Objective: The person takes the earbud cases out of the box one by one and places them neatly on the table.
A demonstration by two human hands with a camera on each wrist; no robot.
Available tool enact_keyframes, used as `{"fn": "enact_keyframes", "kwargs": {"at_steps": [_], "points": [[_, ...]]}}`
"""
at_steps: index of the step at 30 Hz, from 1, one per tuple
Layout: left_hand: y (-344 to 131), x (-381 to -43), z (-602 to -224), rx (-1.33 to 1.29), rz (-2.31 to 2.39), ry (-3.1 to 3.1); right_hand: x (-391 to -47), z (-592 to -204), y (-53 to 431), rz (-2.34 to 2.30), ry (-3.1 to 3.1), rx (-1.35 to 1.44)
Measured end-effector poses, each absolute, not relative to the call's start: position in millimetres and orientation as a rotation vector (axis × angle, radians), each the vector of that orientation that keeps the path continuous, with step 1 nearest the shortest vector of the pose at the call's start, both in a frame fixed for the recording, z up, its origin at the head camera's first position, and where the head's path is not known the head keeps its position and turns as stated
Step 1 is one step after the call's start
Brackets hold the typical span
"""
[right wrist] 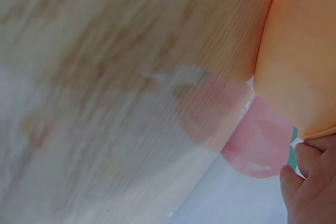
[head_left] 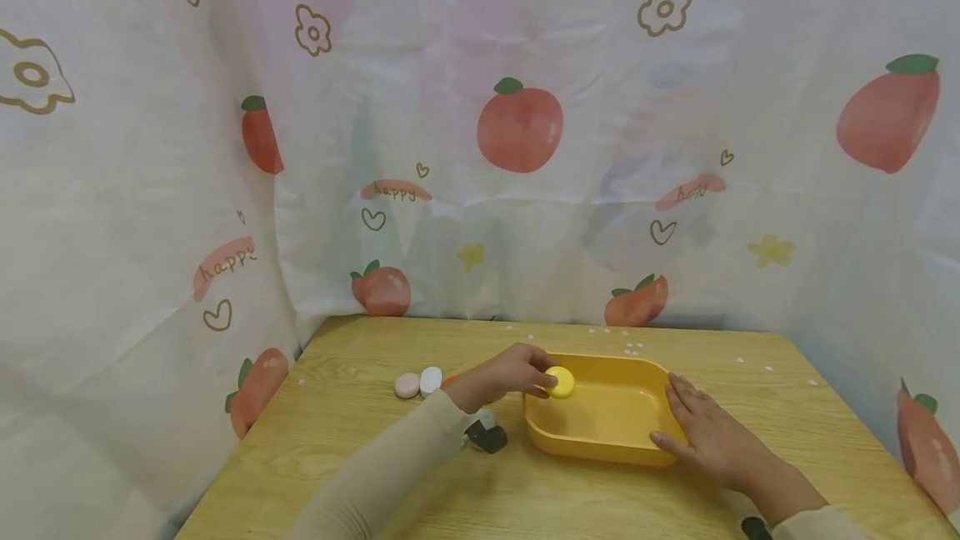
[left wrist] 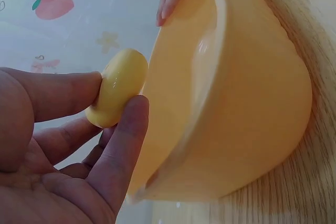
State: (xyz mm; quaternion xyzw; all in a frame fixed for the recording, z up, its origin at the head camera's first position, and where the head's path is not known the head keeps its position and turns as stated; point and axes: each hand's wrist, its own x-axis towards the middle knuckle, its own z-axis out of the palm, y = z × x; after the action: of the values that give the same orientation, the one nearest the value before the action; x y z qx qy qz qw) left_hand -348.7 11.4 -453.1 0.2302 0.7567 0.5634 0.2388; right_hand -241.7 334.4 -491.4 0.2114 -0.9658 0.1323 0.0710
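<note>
A smooth, rounded yellow piece [head_left: 561, 382], shaped like a thick disc, is pinched between the thumb and fingers of my left hand [head_left: 517, 372]. In the left wrist view this yellow piece [left wrist: 119, 86] is held up beside the rim of a yellow-orange plastic basin [left wrist: 252, 93]. From the head view, the hand is over the left side of the basin [head_left: 600, 450]. My right hand [head_left: 708, 432] rests on the basin's right rim with its fingers fairly straight. Only part of that hand [right wrist: 315, 184] shows in the right wrist view, against the basin's edge.
Left of the basin lie a pale pink rounded piece [head_left: 407, 386], a white one [head_left: 431, 381] and an orange one [head_left: 449, 381], partly hidden by my left arm. The wooden table [head_left: 480, 498] meets a fruit-printed curtain [head_left: 450, 232] behind. Small white specks dot its far side.
</note>
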Motion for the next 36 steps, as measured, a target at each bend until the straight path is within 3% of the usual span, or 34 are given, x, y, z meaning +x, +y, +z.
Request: {"fn": "enact_keyframes", "kwargs": {"at_steps": [36], "points": [[-75,-346,-465,0.551,1.565,2.133,-240,-488,333,0.45,-2.919,0.63]]}}
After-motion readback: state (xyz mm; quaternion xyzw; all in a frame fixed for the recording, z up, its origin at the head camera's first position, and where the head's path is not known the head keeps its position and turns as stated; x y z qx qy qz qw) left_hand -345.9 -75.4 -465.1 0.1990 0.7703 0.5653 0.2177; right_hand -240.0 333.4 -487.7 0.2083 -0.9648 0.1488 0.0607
